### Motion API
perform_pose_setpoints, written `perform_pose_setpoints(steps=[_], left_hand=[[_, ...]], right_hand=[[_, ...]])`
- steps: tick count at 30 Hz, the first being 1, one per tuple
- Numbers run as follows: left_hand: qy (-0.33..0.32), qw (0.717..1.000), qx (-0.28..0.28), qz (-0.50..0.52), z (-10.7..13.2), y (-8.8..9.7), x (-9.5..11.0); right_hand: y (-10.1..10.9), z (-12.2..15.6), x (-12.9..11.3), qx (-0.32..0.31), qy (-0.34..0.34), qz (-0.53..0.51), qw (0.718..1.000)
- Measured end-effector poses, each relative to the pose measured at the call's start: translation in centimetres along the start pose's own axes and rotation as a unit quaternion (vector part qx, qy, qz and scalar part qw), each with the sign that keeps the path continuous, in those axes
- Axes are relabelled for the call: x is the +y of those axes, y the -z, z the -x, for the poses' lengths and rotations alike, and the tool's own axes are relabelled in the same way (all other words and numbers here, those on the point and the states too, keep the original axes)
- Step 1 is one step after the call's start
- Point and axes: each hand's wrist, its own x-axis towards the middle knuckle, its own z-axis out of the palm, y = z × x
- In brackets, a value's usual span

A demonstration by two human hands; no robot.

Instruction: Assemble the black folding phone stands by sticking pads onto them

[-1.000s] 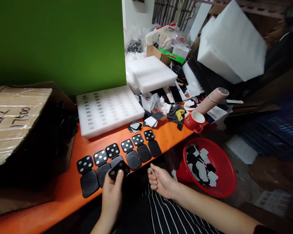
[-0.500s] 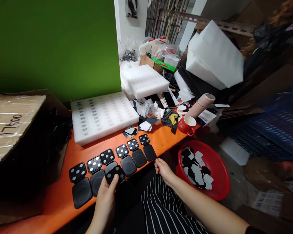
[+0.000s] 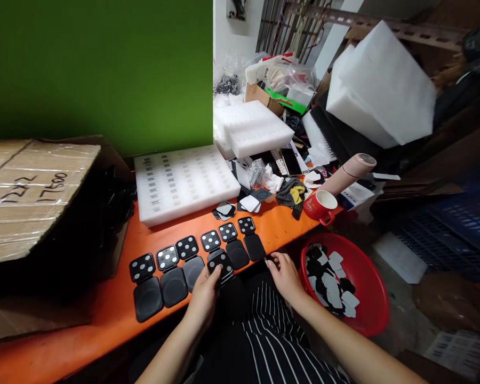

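Several open black square cases with white dots in their lids lie in a row [image 3: 192,258] along the front of the orange table [image 3: 104,314]. My left hand [image 3: 206,290] is closed on one black dotted case [image 3: 221,265] at the table's front edge, thumb on top of it. My right hand [image 3: 285,274] rests at the table edge just right of the last case in the row [image 3: 251,239], fingers curled; what it holds, if anything, is hidden.
A white foam tray [image 3: 184,181] lies behind the row. A red mug [image 3: 320,205], a pink tube [image 3: 350,172], rags and foam blocks [image 3: 380,85] crowd the right end. A red basin [image 3: 348,285] of black and white pieces sits below right. A cardboard box [image 3: 28,192] stands at left.
My left hand has carried the dotted case rightward along the row. My right hand has moved up from my lap to the table edge beside the last case.
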Motion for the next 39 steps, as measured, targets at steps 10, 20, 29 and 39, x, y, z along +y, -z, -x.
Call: perform_pose_setpoints(steps=[10,20,29,39], left_hand=[[-0.140,0.959,-0.103,-0.225,-2.9,-3.2,-1.3],[-0.380,0.502,-0.169,-0.758,-5.8,-4.4,-3.2],[-0.380,0.493,-0.102,-0.776,-5.9,-4.9,-5.0],[-0.401,0.496,-0.092,-0.765,-6.1,-2.5,-2.7]], right_hand=[[0.0,-0.8,-2.9,-0.107,0.025,-0.011,0.994],[2.1,-9.6,-3.4,-0.022,0.078,0.189,0.979],[1.5,-9.5,-3.0,-0.012,0.105,0.199,0.974],[5.7,-12.6,-9.3,0.068,0.243,0.247,0.935]])
